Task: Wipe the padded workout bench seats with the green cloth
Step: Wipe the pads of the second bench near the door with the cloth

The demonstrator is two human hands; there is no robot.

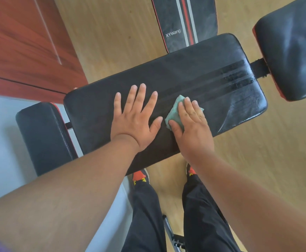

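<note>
A long black padded bench pad (194, 73) lies across the middle of the view. My left hand (135, 117) rests flat on it with fingers spread, holding nothing. Just to its right, my right hand (190, 124) presses a folded green cloth (174, 113) onto the pad, fingers on top and thumb at the cloth's near edge. A smaller black seat pad (41, 135) sits at the left end. Another black pad (294, 51) with red trim is at the right end. The right part of the long pad looks shiny.
A black pad with red and grey stripes and white lettering (183, 22) lies on the wooden floor beyond the bench. A reddish wooden door (21, 42) is at the upper left. My legs and shoes (141, 177) stand close to the bench's near edge.
</note>
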